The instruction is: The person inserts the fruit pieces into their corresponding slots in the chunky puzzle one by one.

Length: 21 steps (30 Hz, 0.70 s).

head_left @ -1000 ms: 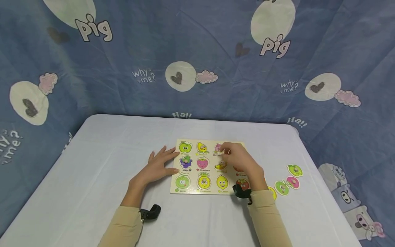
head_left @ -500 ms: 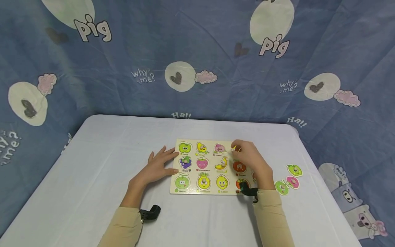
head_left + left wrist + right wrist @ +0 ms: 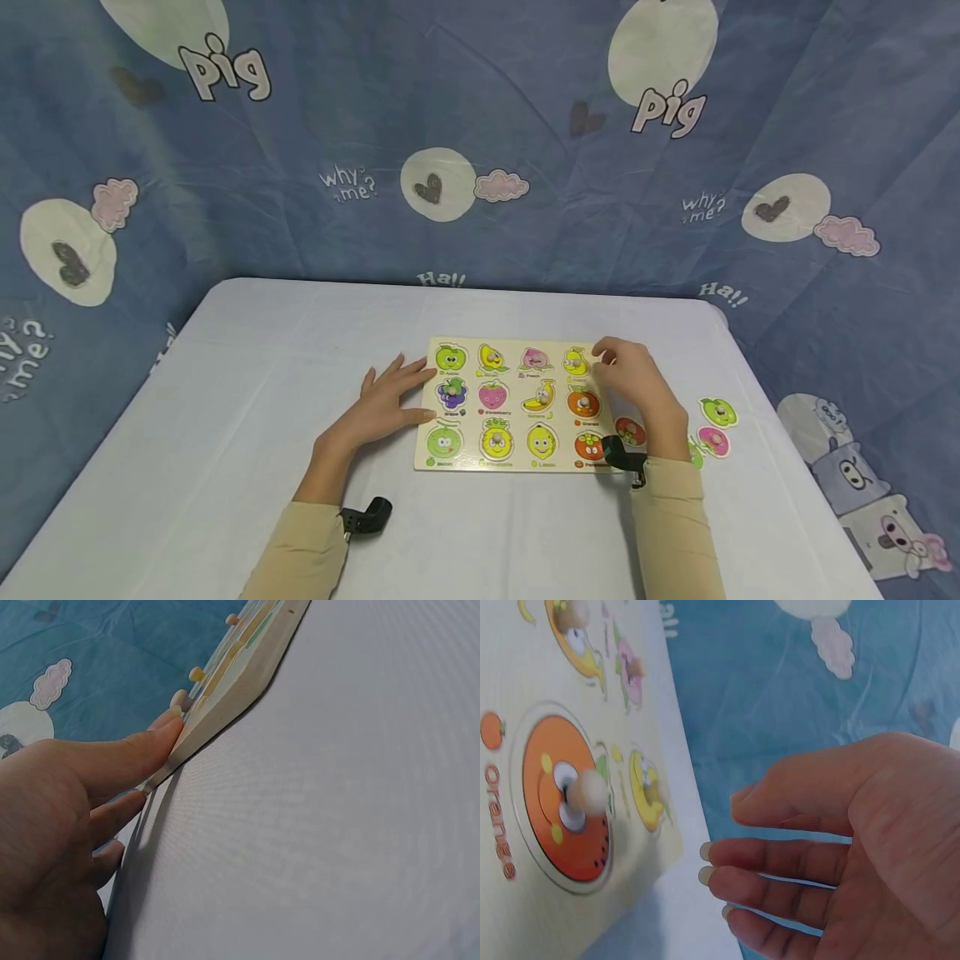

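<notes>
A cream wooden peg puzzle board (image 3: 517, 417) with rows of fruit pictures lies on the table. My left hand (image 3: 386, 404) rests at its left edge, fingers spread. In the left wrist view the thumb of that hand (image 3: 60, 802) touches the board's edge (image 3: 232, 694). Just beyond the board's upper right corner is my right hand (image 3: 637, 379), fingers loosely bent around nothing. Beside this hand (image 3: 832, 855), the right wrist view shows the orange piece (image 3: 547, 791) with its wooden knob and the yellow pear piece (image 3: 645, 791), both in the board.
Loose fruit pieces lie right of the board: a red one (image 3: 630, 431) near its edge, a green one (image 3: 719, 412), a pink one (image 3: 713, 442), and another green one (image 3: 696, 455) partly behind the right forearm. A patterned blue cloth (image 3: 480, 100) hangs behind the white table (image 3: 315, 325).
My right hand has moved rightward from over the peach, past the pear, to beyond the board's right edge, uncovering both pictures. My left hand has stayed at the left edge.
</notes>
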{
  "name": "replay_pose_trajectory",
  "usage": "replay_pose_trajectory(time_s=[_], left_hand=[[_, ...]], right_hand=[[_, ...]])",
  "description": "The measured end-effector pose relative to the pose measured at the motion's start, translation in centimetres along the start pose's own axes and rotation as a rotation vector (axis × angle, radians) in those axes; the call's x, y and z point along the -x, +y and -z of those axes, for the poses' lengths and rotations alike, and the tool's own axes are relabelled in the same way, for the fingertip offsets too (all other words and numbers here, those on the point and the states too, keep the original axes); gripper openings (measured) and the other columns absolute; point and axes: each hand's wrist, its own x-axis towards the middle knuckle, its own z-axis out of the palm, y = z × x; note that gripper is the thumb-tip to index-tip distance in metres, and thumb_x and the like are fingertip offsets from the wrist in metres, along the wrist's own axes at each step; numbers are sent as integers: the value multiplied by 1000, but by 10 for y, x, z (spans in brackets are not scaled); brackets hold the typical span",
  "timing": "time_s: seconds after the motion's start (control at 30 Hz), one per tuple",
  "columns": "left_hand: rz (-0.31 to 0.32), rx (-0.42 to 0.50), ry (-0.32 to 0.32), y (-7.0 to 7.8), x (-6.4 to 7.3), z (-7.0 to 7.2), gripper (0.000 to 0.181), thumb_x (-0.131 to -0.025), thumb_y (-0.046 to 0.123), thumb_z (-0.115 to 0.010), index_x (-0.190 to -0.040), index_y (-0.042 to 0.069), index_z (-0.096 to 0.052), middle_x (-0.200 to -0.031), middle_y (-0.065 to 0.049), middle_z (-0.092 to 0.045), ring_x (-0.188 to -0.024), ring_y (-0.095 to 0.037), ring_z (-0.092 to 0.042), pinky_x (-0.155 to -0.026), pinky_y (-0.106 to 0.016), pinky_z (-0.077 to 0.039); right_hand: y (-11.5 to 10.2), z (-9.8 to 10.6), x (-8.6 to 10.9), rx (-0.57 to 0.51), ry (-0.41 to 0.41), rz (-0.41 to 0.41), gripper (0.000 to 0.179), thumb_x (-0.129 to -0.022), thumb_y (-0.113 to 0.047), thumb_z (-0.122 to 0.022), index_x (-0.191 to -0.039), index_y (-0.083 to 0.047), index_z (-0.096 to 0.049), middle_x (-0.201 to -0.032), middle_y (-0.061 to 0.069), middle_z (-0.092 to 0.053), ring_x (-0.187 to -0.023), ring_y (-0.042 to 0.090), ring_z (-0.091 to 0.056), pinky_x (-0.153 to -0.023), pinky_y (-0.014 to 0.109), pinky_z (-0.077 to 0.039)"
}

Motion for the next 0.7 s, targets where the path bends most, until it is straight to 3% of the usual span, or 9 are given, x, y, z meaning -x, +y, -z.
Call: replay_pose_trajectory(time_s=[0.27,0.7], left_hand=[[-5,5,10,1,-1,0,76,-82,42,-77,-149,22,-47,-163,-5,-32,-156,-36,-10,-121,-67,7],[-2,-2,9,2,0,-1,76,-82,42,-77,-149,21,-48,-163,-6,-32,-156,-37,-10,-121,-68,7]], right_hand=[[13,9,2,0,30,-46,32,-93,-19,-57,-121,-6,-64,-110,19,-65,-92,31,-59,-75,39,-52],[35,15,5,0,-6,-144,34,-94,-19,-57,-124,-4,-62,-117,22,-62,-98,32,-57,-77,39,-52]])
